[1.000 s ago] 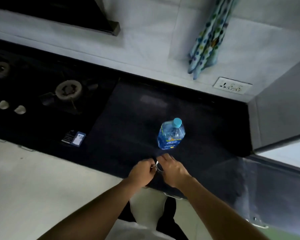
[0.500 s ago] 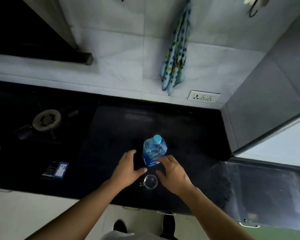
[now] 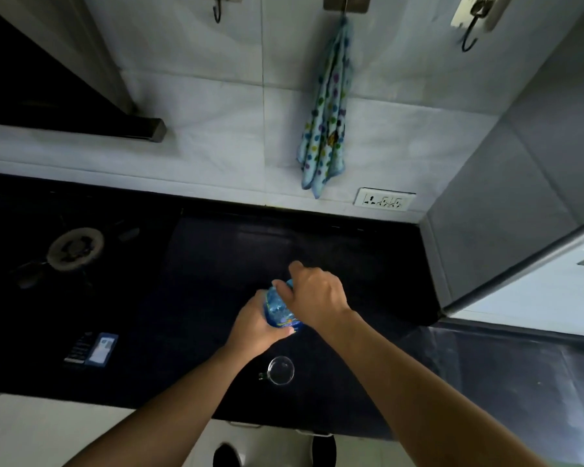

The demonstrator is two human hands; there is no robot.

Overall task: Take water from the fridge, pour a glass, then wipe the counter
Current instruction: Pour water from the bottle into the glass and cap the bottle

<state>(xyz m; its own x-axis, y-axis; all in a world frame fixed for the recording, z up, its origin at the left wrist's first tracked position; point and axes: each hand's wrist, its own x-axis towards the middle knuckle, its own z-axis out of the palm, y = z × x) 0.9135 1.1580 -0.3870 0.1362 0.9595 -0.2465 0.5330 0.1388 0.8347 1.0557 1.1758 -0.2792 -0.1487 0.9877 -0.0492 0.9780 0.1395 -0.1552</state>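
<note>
A blue label was seen on the water bottle (image 3: pixel 281 310), but no writing on it could be read; the print on the small blue and white card (image 3: pixel 101 348) lying well to the left of the left hand (image 3: pixel 254 328) was likewise too small to make out. The bottle was gripped around its lower body by the left hand, while the right hand (image 3: pixel 317 298) was closed over its top, the cap being hidden under the fingers. The empty glass (image 3: pixel 280 370) stood on the dark surface (image 3: pixel 216 264) just nearer the person than the left hand, apart from the bottle and close to the front edge of the surface. Open dark surface was left beyond both hands up to the white tiled wall (image 3: pixel 199 112). A grey side wall (image 3: pixel 520 197) closed off the room to the right of the right hand. A gas burner (image 3: pixel 75 248) was set well to the left of the left hand. Beyond the right hand, a spotted cloth (image 3: pixel 326 123) hung from a hook, and a wall socket (image 3: pixel 383 200) was fixed just right of its lower end.
</note>
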